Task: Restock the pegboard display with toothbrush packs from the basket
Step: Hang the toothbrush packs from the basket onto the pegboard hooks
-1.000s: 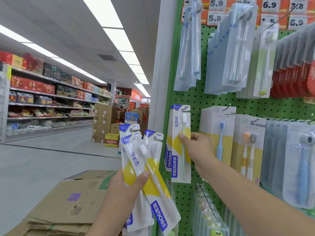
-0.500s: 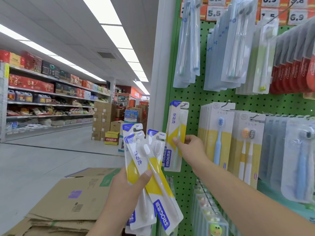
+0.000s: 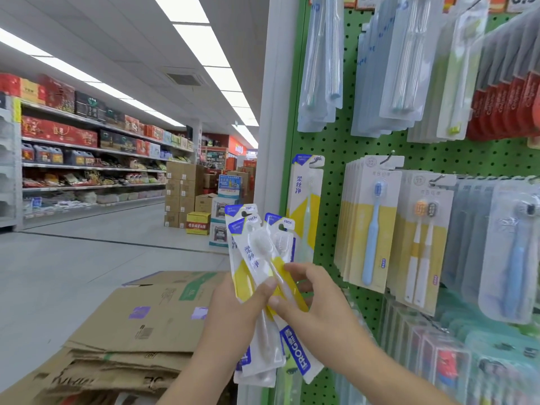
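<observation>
Toothbrush packs (image 3: 263, 290) are fanned out in the left hand (image 3: 233, 314), near the bottom middle of the view, just left of the pegboard edge. This hand grips the fan low down, around the lower half of the cards, with the thumb pressed across the front pack. I judge it holds them low so that the hang holes at the top stay free and each card can be taken off one by one.

The right hand (image 3: 315, 302) comes in from the right and meets the fan. Its fingers (image 3: 301, 271) curl on the yellow part of the front pack and its thumb lies on the same card, so it pinches this pack. The pinch is a little above the left thumb; most of the card, with its blue top and hang hole, stands above both grips, and the blue "FROG" end hangs below them. Probably the right hand is separating one pack to carry it to a hook.

Just beyond, one pack of the same design (image 3: 305, 206) hangs on the leftmost hook (image 3: 317, 160) of the green pegboard (image 3: 330, 229), which seems to be the target. To its right hang blue toothbrush cards (image 3: 371, 226) and orange twin packs (image 3: 423, 241). No basket is visible.

At near left lies flattened cardboard (image 3: 140, 325); far left, store shelves (image 3: 87, 159) run along the aisle.
</observation>
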